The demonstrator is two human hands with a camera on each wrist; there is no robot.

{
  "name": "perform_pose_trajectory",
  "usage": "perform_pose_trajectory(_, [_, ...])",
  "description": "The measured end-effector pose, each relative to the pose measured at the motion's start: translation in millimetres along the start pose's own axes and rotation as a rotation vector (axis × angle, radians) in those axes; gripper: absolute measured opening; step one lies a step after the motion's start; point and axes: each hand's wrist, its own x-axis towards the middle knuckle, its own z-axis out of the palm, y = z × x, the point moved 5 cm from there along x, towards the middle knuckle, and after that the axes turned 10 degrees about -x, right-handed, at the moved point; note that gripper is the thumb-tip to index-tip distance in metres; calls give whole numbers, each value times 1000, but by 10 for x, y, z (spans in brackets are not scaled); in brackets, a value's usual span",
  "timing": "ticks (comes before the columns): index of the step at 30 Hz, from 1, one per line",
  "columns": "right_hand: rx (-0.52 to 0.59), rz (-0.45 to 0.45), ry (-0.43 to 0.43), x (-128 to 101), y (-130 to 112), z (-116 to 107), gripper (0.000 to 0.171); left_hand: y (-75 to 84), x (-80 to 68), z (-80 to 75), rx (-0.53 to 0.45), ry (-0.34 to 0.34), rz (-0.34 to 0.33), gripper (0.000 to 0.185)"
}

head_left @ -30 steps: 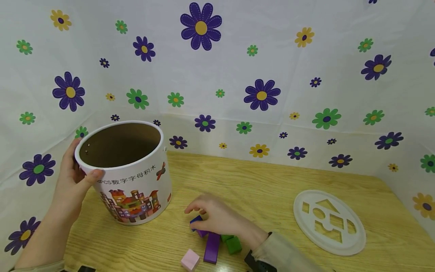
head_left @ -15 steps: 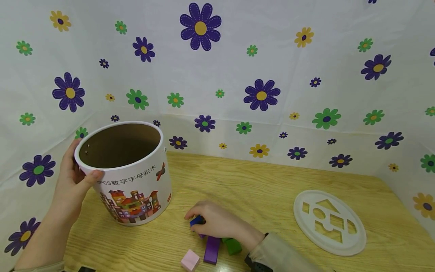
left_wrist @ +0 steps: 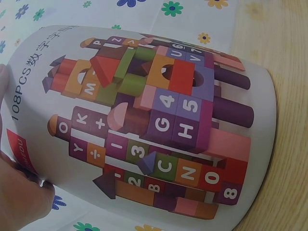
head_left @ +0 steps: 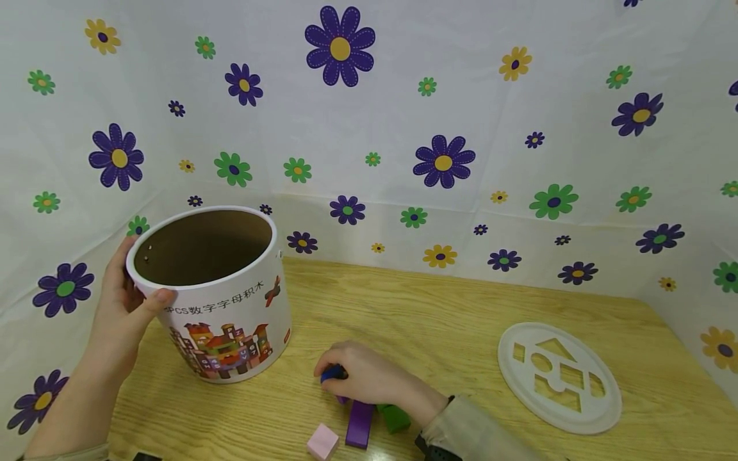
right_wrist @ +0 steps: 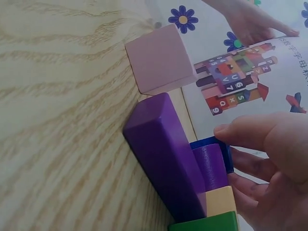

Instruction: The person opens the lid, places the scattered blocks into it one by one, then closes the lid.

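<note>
My left hand point(head_left: 128, 307) grips the rim of a white cardboard tub point(head_left: 221, 314) printed with coloured blocks; the tub point(left_wrist: 144, 120) is tilted and looks empty inside. My right hand point(head_left: 360, 378) lies on the wooden table to the tub's right, its fingers curled round a dark blue block point(head_left: 332, 374) point(right_wrist: 211, 144). Under and beside that hand lie a long purple block point(head_left: 360, 424) point(right_wrist: 159, 154), a short purple block point(right_wrist: 211, 166), a green block point(head_left: 395, 417) point(right_wrist: 204, 224), a tan block point(right_wrist: 221, 199) and a pink cube point(head_left: 322, 441) point(right_wrist: 159, 60).
A white round lid point(head_left: 558, 376) with shape cut-outs lies flat at the right of the wooden table point(head_left: 438, 314). Flower-patterned cloth point(head_left: 403, 128) walls the table at the back and both sides.
My right hand's fingers, spread over the blocks a second ago, have curled down and closed round the dark blue block. The left hand and tub have stayed put.
</note>
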Motion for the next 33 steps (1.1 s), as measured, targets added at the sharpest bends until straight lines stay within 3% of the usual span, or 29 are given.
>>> perform_pose_trajectory(9, [43,32,71,29,-78,-148,19,12,-1,14,-13,-6,7,76])
perform_pose_trajectory(13, [118,51,105,53,-101,-223,19,13,-3,15,-14,-6,6,77])
perform_pose_trajectory(20, [151,26,214,114,-195,-407,18,6,-5,9,-13,-4,3,77])
perform_pose_trajectory(27, [257,52,322,167,-304,-593,19,3,-4,2,-5,4,0,77])
perform_pose_trajectory(33, [236,27,485,165,-398,-752,21,3,3,3,-7,5,0,77])
